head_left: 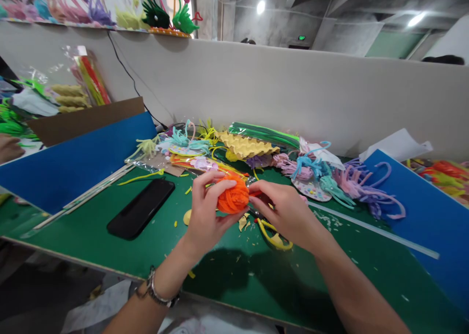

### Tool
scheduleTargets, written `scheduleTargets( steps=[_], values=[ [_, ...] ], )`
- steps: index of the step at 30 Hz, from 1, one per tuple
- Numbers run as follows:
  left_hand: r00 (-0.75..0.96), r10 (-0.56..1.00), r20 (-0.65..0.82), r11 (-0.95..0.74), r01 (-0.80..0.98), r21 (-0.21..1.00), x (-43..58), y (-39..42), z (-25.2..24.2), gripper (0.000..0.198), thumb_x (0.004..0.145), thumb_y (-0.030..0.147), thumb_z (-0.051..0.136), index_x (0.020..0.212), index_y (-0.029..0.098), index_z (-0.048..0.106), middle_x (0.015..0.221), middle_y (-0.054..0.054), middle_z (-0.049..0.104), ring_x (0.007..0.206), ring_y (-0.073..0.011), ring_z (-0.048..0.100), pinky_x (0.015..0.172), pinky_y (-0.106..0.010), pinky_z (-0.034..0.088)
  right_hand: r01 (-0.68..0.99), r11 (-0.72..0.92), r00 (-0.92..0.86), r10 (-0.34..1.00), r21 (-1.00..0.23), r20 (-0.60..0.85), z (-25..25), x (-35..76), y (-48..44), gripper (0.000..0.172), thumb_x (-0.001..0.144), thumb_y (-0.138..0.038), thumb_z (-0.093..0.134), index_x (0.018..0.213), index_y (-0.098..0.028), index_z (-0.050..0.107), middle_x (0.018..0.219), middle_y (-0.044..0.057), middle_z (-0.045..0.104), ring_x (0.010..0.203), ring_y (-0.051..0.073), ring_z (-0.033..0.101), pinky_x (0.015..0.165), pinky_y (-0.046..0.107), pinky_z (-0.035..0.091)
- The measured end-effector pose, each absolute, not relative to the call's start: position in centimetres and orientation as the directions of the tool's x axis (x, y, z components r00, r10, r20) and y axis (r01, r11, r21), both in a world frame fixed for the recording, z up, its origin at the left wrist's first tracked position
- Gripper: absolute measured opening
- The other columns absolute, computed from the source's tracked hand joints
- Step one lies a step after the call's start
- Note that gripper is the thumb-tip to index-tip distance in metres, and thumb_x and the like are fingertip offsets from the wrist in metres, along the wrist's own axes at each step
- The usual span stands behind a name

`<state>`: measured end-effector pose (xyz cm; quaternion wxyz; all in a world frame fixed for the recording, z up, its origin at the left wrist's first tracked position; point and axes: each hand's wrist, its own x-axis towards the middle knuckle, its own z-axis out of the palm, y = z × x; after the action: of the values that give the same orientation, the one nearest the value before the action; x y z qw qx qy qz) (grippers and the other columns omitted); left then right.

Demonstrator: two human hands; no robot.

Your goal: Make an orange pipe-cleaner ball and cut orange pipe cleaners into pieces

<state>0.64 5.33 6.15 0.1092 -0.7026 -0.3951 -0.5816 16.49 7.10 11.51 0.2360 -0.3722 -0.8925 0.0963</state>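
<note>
Head view: green table [150,253], pale partition [293,90], orange bundle [233,196].

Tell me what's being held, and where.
The left hand grips an orange bundle around its left side; the right hand pinches at its right end.

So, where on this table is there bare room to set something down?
Left: green table between the phone and the near edge. Right: between the right forearm and white strip, apart from a few flecks. Crowded: the back, along the wall, with fuzzy bundles and packets; yellow scraps also litter the middle, below the orange ball.
</note>
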Motion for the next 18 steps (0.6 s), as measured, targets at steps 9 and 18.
scheduleTargets(
  steps=[9,18],
  values=[
    [0.223,0.291,0.930,-0.731,0.679,0.066,-0.1,5.6,5.6,0.038,0.070,0.021,0.064,0.104,0.029,0.047,0.104,-0.005,0.048,0.097,-0.0188,0.050,0.081,-0.031,0.046,0.465,0.530,-0.676,0.730,-0.710,0.102,11.9,17.0,8.5,0.017,0.080,-0.023,0.045,0.069,-0.015,0.055,0.061,-0.003,0.053,0.055,0.008,0.045,0.050,0.018,0.035],
    [-0.170,0.831,0.530,-0.546,-0.062,0.835,0.3,5.4,6.9,0.041,0.063,0.034,0.067,0.095,0.021,0.048,0.095,-0.003,0.053,0.090,-0.0176,0.054,0.081,-0.030,0.045,0.356,0.796,-0.690,0.577,-0.489,0.438,12.2,17.3,7.6,0.014,0.084,-0.022,0.045,0.087,-0.016,0.057,0.075,0.001,0.060,0.062,0.008,0.052,0.058,0.018,0.041]
  ],
)
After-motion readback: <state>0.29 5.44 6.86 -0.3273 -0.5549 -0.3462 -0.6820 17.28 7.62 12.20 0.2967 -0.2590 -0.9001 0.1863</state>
